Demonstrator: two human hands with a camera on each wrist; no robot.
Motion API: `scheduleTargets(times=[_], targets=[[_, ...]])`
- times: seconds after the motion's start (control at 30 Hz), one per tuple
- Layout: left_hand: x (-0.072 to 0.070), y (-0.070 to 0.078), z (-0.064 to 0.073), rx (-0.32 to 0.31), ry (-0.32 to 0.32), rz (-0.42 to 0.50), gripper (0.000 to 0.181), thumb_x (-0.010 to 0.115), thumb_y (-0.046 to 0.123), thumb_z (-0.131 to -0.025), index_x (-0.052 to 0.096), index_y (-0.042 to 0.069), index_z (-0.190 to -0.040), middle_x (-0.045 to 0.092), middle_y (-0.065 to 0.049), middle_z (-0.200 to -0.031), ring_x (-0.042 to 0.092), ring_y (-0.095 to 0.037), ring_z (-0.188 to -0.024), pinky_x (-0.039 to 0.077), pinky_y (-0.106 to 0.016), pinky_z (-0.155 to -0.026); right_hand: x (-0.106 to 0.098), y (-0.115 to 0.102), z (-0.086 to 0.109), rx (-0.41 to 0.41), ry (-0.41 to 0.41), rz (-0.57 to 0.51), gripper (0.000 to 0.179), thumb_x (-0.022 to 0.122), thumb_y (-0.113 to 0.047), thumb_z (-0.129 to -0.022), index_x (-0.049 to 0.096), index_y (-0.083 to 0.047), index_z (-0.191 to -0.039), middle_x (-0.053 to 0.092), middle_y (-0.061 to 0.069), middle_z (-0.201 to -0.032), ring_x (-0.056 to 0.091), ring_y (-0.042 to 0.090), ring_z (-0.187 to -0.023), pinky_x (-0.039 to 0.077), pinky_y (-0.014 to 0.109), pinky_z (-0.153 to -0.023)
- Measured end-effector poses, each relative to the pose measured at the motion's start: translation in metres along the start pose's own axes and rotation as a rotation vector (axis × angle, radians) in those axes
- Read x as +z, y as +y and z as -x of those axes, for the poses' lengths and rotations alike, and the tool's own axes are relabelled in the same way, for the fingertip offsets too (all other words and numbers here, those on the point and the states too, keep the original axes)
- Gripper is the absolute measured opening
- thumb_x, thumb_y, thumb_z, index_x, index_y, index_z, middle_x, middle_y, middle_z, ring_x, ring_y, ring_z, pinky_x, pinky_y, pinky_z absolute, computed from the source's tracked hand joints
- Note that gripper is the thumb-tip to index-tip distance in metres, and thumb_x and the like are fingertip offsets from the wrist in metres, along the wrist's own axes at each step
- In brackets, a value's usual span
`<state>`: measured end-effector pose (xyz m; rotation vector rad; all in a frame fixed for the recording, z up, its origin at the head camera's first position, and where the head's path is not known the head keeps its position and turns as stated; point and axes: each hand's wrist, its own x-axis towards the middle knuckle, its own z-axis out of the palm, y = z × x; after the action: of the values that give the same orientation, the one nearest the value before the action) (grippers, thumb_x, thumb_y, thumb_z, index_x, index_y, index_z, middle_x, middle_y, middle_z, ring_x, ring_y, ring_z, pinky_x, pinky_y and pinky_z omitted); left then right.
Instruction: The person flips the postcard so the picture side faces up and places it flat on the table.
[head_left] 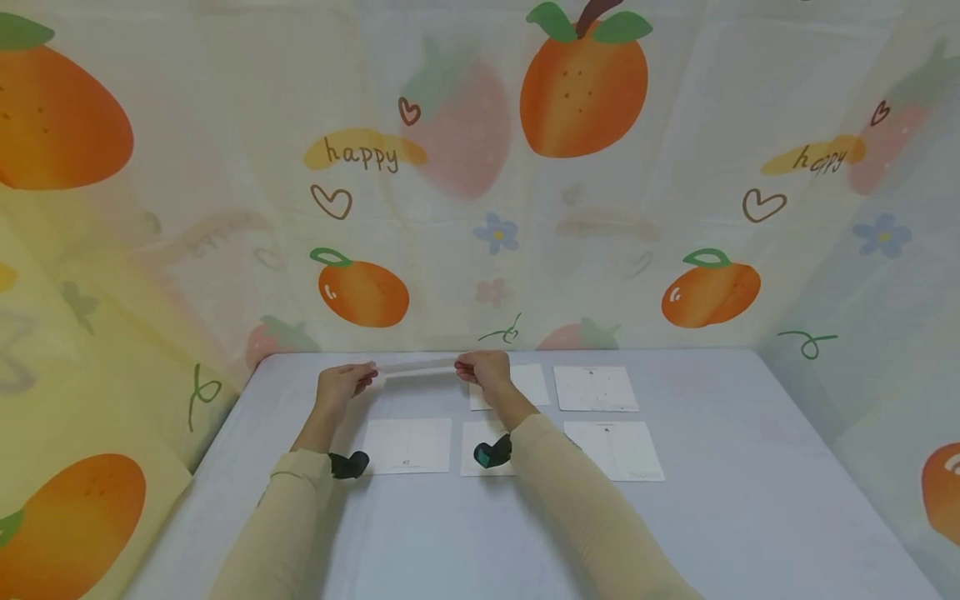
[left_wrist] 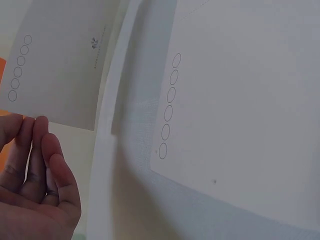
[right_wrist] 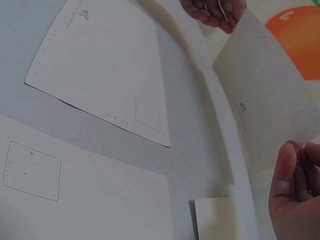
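Between both hands a white postcard (head_left: 416,367) is held up above the far side of the table, seen nearly edge-on from the head. My left hand (head_left: 341,390) pinches its left end between thumb and fingertips. At the opposite end, my right hand (head_left: 487,375) pinches it the same way. The left wrist view shows a column of small printed circles on the raised postcard (left_wrist: 55,65). A faint stamp box shows near the right thumb on this postcard (right_wrist: 270,100). Below my left hand, another postcard (head_left: 408,446) lies flat.
Several more postcards lie in two rows: one (head_left: 532,383) partly behind my right hand, one (head_left: 596,389) at the back right, one (head_left: 618,454) at the front right, and one (head_left: 480,467) partly under my right wrist. A fruit-print curtain (head_left: 465,233) hangs behind the pale table (head_left: 420,542).
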<state>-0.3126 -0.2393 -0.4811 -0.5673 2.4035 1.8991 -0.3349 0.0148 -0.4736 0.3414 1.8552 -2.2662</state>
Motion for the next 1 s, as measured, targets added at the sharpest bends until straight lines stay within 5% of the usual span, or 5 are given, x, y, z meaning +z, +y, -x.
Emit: scheduleTargets(times=[0.3, 0.6, 1.0], targets=[[0.002, -0.005, -0.003, -0.037, -0.009, -0.029, 0.04, 0.062, 0.024, -0.095, 0.062, 0.001, -0.128, 0.061, -0.019, -0.132, 0.059, -0.029, -0.113, 0.046, -0.038, -0.105, 0.001, 0.007, -0.006, 0.003, 0.015, 0.043, 0.018, 0.067, -0.001, -0.086, 0.069, 0.01, -0.1, 0.065, 0.003, -0.069, 0.061, 0.008, -0.057, 0.052, 0.016, -0.055], [0.003, -0.004, -0.003, -0.006, 0.015, -0.061, 0.037, 0.062, 0.017, -0.095, 0.062, -0.001, -0.126, 0.061, -0.021, -0.13, 0.059, -0.012, -0.086, 0.049, -0.036, -0.099, 0.003, 0.01, -0.005, -0.038, 0.025, 0.134, 0.018, 0.067, -0.002, -0.086, 0.07, 0.009, -0.1, 0.064, 0.001, -0.068, 0.059, 0.006, -0.055, 0.05, 0.015, -0.053], [0.006, -0.007, -0.004, 0.009, 0.027, -0.125, 0.035, 0.059, 0.015, -0.095, 0.063, -0.001, -0.126, 0.061, -0.022, -0.13, 0.059, -0.018, -0.091, 0.051, -0.032, -0.092, 0.004, 0.012, -0.003, -0.094, -0.005, 0.32, 0.017, 0.065, 0.0, -0.084, 0.071, 0.009, -0.098, 0.065, 0.002, -0.067, 0.056, 0.006, -0.053, 0.046, 0.014, -0.05]])
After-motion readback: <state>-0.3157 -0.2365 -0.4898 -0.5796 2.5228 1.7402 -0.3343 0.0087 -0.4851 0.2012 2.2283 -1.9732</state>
